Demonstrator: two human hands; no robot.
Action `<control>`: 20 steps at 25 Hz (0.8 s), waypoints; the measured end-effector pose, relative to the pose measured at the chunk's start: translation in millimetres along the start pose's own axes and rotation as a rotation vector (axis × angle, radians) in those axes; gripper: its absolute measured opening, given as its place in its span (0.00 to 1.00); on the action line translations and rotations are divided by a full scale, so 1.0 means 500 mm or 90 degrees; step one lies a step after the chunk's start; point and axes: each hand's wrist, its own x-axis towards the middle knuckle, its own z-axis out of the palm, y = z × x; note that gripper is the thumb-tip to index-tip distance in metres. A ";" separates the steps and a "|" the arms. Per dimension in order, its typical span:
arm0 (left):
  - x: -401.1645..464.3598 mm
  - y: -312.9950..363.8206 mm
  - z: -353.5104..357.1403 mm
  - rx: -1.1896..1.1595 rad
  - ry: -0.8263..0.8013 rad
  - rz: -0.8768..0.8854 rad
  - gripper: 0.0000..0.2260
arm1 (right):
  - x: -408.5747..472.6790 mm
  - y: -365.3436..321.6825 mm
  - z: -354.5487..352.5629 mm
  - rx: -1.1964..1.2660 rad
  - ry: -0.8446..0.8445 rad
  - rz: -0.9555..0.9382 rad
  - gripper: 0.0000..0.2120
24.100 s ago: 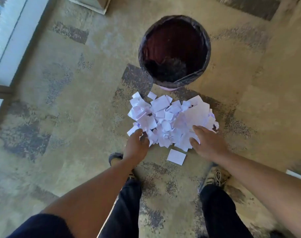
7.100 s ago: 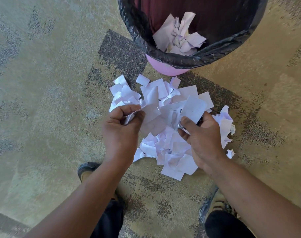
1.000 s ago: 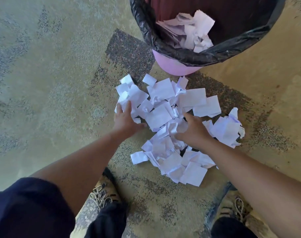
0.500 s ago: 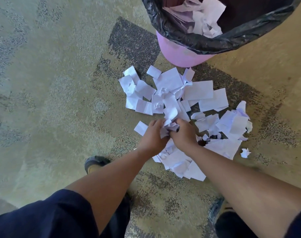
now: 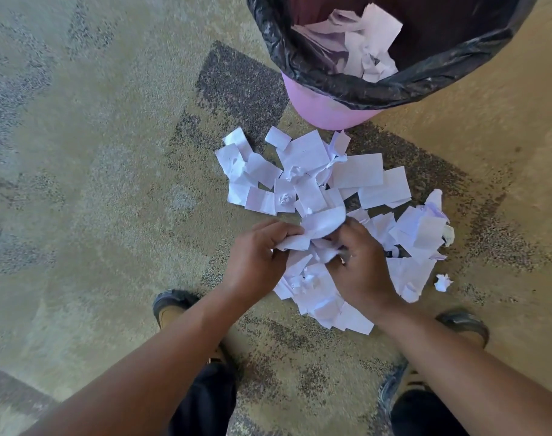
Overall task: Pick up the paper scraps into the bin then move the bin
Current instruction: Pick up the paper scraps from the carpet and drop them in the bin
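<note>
Since half a second ago both hands have drawn a fresh bunch of scraps up between them, and the view has eased back so more of the bin shows. Left hand (image 5: 256, 256) and right hand (image 5: 359, 265) meet at the centre of the frame, fingers curled around a crumpled bundle (image 5: 315, 231) that they grip together. Neither hand is free.

Loose scraps (image 5: 318, 184) cover the carpet (image 5: 95, 184) from the hands toward 12 o'clock, with a heap at 3 o'clock and one small ball (image 5: 443, 282) lying apart at 4 o'clock.

Past the scraps, at about 1 o'clock from the hands, stands the bin (image 5: 325, 105), pink with a black liner (image 5: 300, 61), paper already inside. Its mouth lies slightly right of the hands, so the right hand is the nearer one, and the bundle looks set to travel forward and a little right over the near rim. Much paper remains, so moving the bin is well off.
</note>
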 end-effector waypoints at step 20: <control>0.398 0.330 -0.184 0.382 0.005 0.216 0.24 | 0.341 -0.248 -0.263 -0.475 0.153 -0.093 0.21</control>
